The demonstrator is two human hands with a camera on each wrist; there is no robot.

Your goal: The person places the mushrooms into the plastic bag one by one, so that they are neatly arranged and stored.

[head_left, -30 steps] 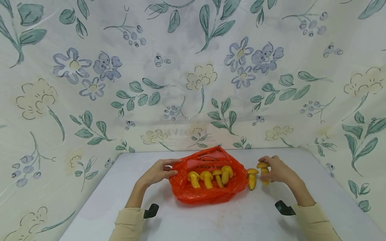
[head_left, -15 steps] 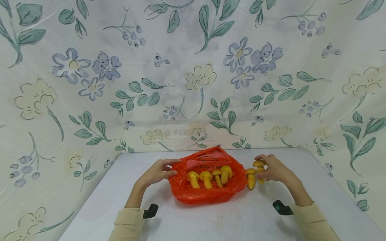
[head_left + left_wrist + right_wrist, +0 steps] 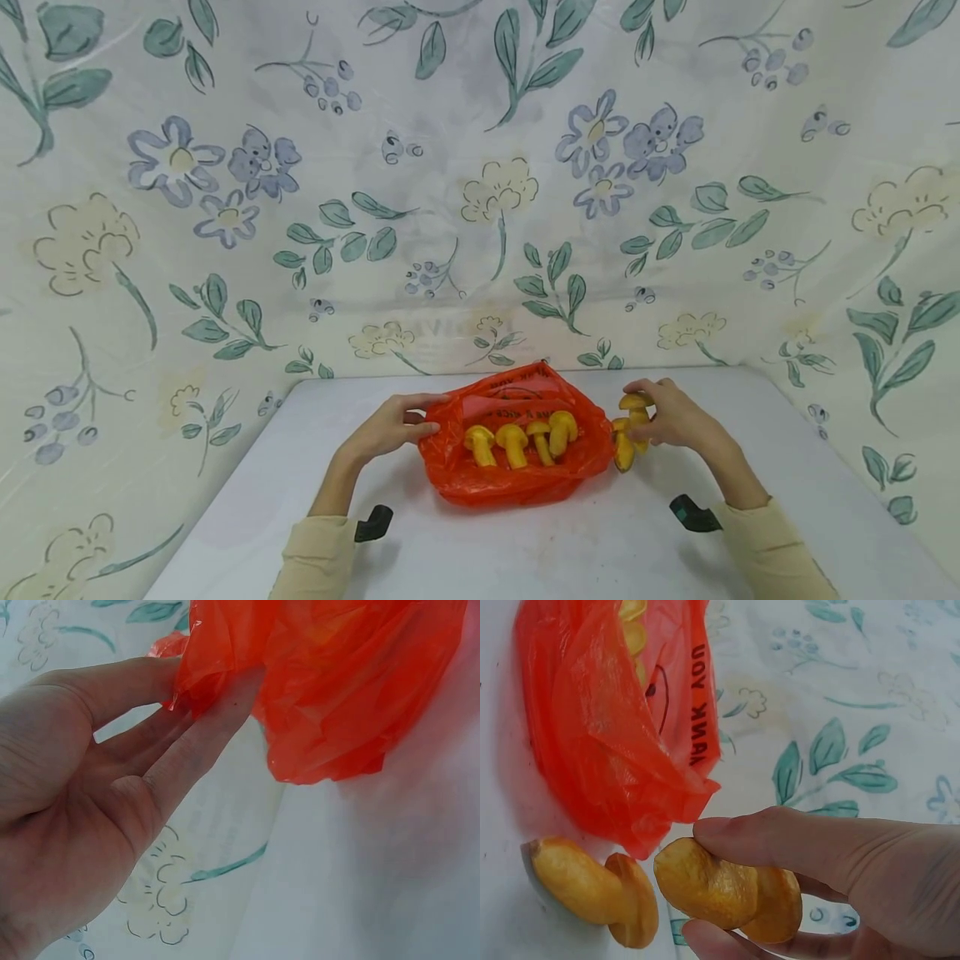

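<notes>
A red plastic bag (image 3: pixel 498 494) lies with its mouth open on the white table, several yellow mushrooms (image 3: pixel 513 446) side by side inside. At its left edge my left hand (image 3: pixel 386 429) pinches the thin film, thumb and fingers on either side of it; the left wrist view shows the bag (image 3: pixel 330 712) hanging from the fingertips. My right hand (image 3: pixel 671 415) holds a yellow mushroom (image 3: pixel 701 881) between thumb and fingers, near the bag's right end. Just beside it, another mushroom (image 3: pixel 574 881) lies on the table against the bag's right side.
The white table (image 3: pixel 555 550) ends at a floral cloth (image 3: pixel 442 200) that rises behind and at both sides. Black wrist devices (image 3: pixel 693 513) stick out inward from both beige sleeves.
My right hand has moved left with its mushroom, which now overlaps the one lying beside the bag in the head view. The left hand and the bag keep their places.
</notes>
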